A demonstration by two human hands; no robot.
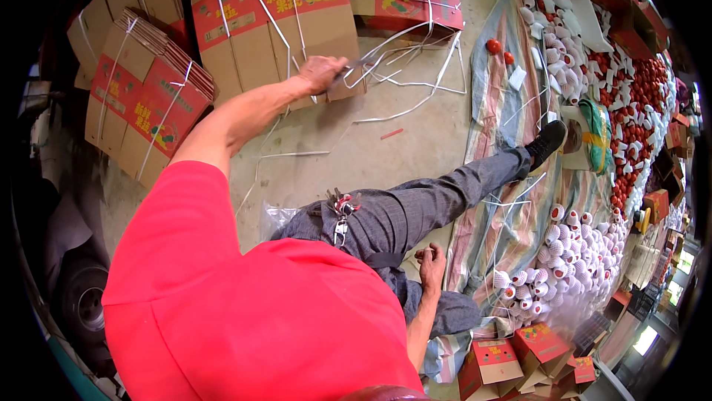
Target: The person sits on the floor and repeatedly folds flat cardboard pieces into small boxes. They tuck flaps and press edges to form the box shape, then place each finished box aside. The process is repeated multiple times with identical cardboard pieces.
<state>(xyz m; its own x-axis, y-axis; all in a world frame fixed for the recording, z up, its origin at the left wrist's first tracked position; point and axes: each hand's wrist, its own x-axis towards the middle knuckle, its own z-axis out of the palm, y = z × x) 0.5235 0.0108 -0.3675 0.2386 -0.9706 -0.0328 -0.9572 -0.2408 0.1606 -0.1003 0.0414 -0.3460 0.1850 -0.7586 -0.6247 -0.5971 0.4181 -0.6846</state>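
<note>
My left hand (321,73) reaches far forward to a bundle of flattened red-and-brown cardboard boxes (259,30). It is closed on a small dark tool (347,69) whose tip meets the white plastic straps (404,52) lying loose over the bundle and the concrete floor. My right hand (431,262) hangs low beside my hip with its fingers curled, and I see nothing in it. My grey-trousered leg (445,193) stretches to the right, and its black shoe (547,141) rests on a striped sheet.
More strapped flat-box bundles (144,104) lie at the left. Red fruit and white foam sleeves (630,104) cover the striped sheet (512,223) at the right. Small assembled red boxes (512,360) stand at the bottom right. A vehicle tyre (85,305) is at the lower left.
</note>
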